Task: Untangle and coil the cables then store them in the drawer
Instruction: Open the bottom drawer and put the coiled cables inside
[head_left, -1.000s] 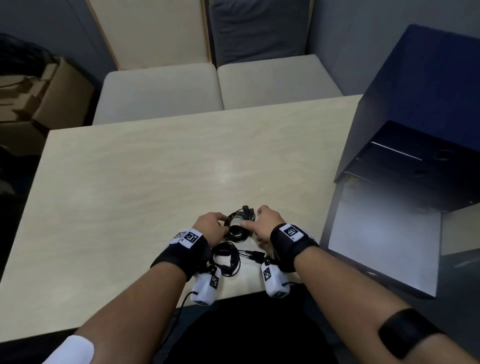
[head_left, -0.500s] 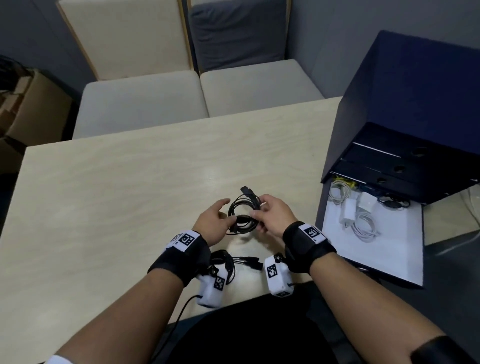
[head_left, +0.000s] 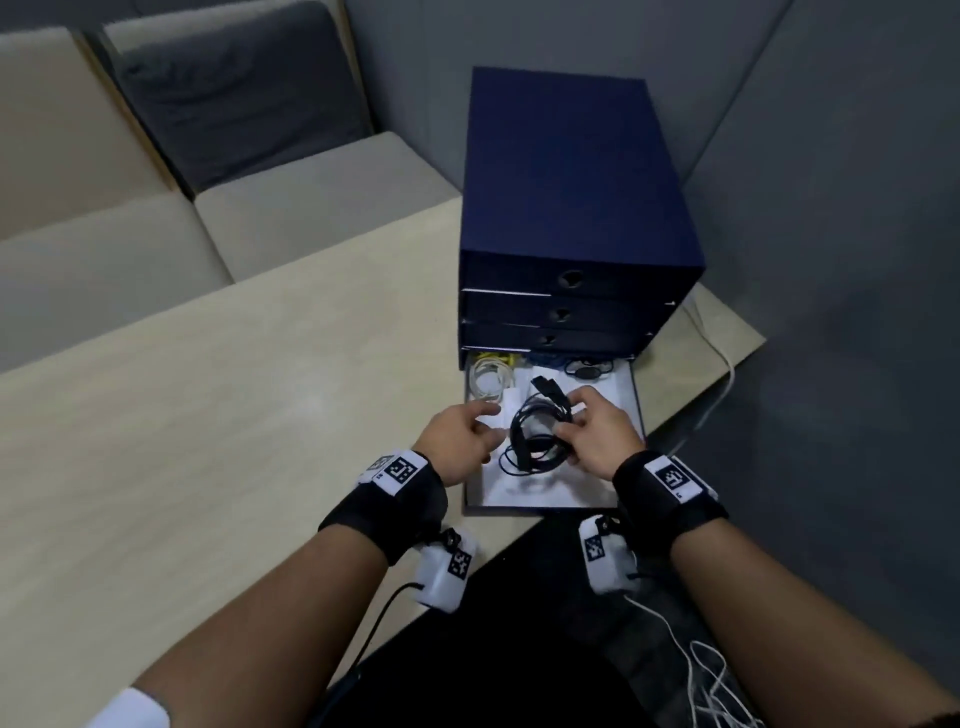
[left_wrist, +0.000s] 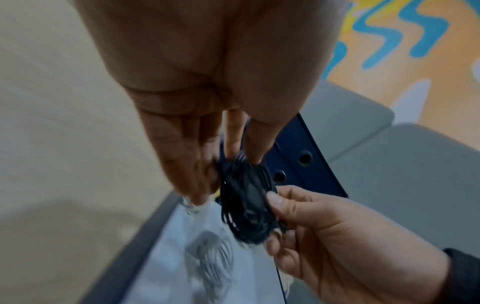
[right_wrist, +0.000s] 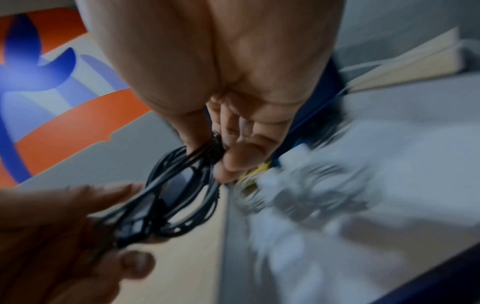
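**Head view:** The right hand (head_left: 597, 439) is gripping a coiled black cable (head_left: 537, 434), with its fingers curled round one side of the coil. It is holding the coil above the white-lined bottom drawer (head_left: 638, 415). This drawer is standing pulled out of the navy blue drawer cabinet (head_left: 571, 182) at the near right corner of the light wooden surface (head_left: 208, 415). The left hand (head_left: 457, 441) is hovering just beside the coil, gripping nothing. White coiled cables (head_left: 488, 376) are lying in the drawer's far left corner.

**Left wrist view:** The left fingers (left_wrist: 192, 164) are extending straight, with their tips touching the coil.

**Right wrist view:** The right fingers (right_wrist: 233, 156) and thumb are pinching the bundled strands.
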